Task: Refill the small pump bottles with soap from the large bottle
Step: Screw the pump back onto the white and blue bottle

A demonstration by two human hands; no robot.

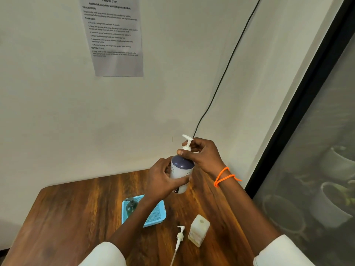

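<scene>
Up above the table point(63, 217), both hands meet on one pump bottle point(181, 170), white body with a dark blue shoulder, held off the wood and tilted slightly. Left hand point(163, 179) wraps the lower body, fingers curled round the front, thumb across the label. Right hand point(203, 156) sits just above it at the neck, thumb and fingertips pinching the white pump head point(187, 144) at its collar; nozzle points away to the left. Orange cord bracelet point(223, 176) on the right wrist.

Below the left forearm: a light blue mesh basket point(155, 214) on the table, with a small green pump bottle point(131, 207) lying in its left part, partly hidden by the arm. Below the right hand, nearer the body: a squarish pale bottle point(198, 230), upright, mouth uncapped. Just left of it, a loose white pump point(179, 237) with its long tube lies flat on the wood, apart from the square bottle.

Behind the hands, a printed sheet point(113, 35) on the wall and a black cable point(221, 83).
</scene>
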